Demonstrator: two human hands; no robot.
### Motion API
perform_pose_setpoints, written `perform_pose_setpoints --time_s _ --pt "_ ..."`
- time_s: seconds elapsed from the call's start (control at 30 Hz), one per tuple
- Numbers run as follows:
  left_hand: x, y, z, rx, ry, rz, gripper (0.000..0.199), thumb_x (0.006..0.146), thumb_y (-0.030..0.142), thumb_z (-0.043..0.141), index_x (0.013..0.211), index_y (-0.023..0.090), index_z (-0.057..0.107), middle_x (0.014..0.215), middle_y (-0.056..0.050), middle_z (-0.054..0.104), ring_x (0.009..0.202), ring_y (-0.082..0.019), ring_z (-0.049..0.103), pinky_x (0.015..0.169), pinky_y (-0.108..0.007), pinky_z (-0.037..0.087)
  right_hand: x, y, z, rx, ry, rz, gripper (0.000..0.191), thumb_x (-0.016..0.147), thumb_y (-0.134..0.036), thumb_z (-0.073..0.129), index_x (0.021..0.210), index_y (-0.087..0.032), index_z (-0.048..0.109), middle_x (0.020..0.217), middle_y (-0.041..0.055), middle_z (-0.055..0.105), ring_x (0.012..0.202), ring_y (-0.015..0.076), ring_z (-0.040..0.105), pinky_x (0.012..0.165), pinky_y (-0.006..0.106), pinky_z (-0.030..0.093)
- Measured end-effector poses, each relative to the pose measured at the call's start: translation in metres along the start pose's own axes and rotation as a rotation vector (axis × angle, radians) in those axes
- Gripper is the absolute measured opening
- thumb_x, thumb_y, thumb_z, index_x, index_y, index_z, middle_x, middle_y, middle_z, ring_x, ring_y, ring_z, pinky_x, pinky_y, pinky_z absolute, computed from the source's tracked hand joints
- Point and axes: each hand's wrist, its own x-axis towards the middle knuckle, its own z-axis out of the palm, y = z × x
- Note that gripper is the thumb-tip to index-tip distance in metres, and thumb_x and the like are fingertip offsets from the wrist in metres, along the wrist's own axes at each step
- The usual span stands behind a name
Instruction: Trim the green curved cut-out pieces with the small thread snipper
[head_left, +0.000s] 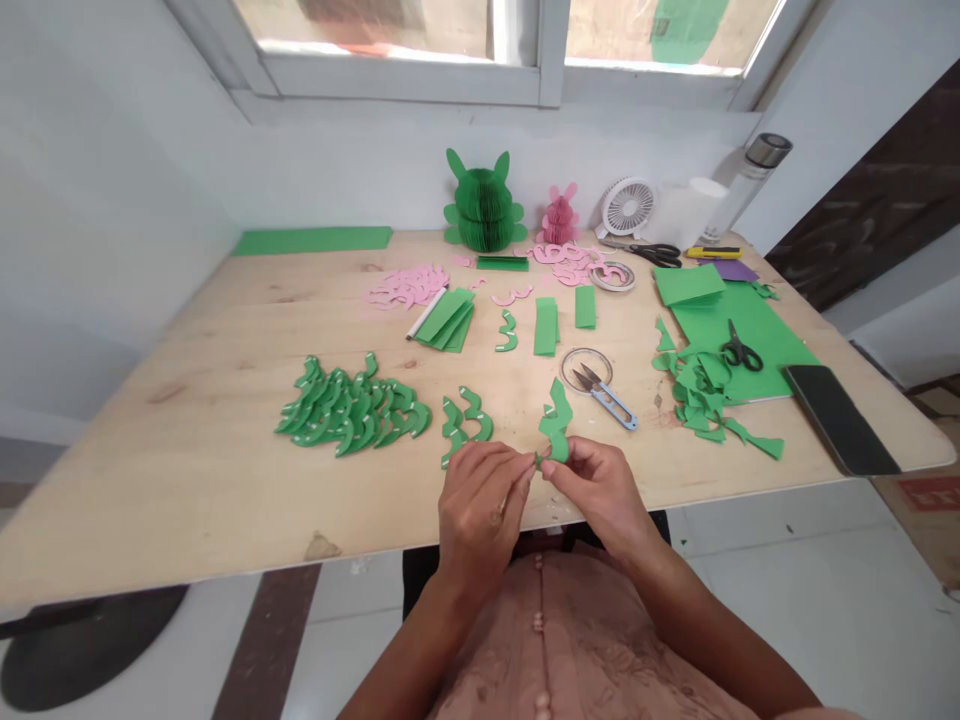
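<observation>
Tugging unevenly could tear the green paper strip — its curves look narrow — where the left hand and right hand pinch it between fingers (above the desk).

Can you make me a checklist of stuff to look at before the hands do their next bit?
1. Left hand and right hand both on the green strip: ok.
2. Snips near the right hand: ok.
3. Snips' blades closed: not ok, the pointy tips are apart.
4. Green pile apart from the pink pieces: ok.
5. Phone well away from the table's edge: not ok.
6. Strip's pinched end neat: cannot tell, fingers cover it.
</observation>
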Motion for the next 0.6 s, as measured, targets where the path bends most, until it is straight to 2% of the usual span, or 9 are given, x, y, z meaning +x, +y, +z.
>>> perform_pose_setpoints --time_s 0.27,0.47,0.6 --pt "0.0002 0.0011 0.0014 -0.009 0.028 0.01 0.015 0.077 0.008 0.058 0.086 0.018 0.062 0.075 -0.003 0.069 0.077 -0.018 0.062 0.078 -0.036 0.047 0.0004 -0.0019 0.0018 0.029 -0.004 0.001 0.016 0.074 -0.032 0.065 0.071 -0.016 0.064 0.066 -0.0002 0.06 0.069 0.0151 0.056 0.069 0.028 0.044" --pt "-0.0014 -0.0004 0.0016 -0.057 -0.007 -0.076 0.012 0.079 0.011 0.056 0.085 0.02 0.062 0.077 -0.002 0.068 0.077 -0.017 0.063 0.078 -0.035 0.047 -0.0007 -0.004 0.002 0.023 0.007 0.022 0.019 0.073 -0.036 0.066 0.071 -0.016 0.065 0.069 0.0004 0.062 0.067 0.0143 0.055 0.067 0.027 0.044" --pt "-0.0028 -0.0013 0.0016 -0.119 0.01 -0.135 0.011 0.079 0.012 0.057 0.086 0.02 0.062 0.079 -0.002 0.069 0.078 -0.016 0.064 0.078 -0.034 0.048 -0.0013 -0.0043 0.0019 0.019 0.007 0.018 0.018 0.073 -0.033 0.066 0.07 -0.016 0.064 0.069 -0.0001 0.061 0.067 0.0134 0.054 0.067 0.026 0.043"
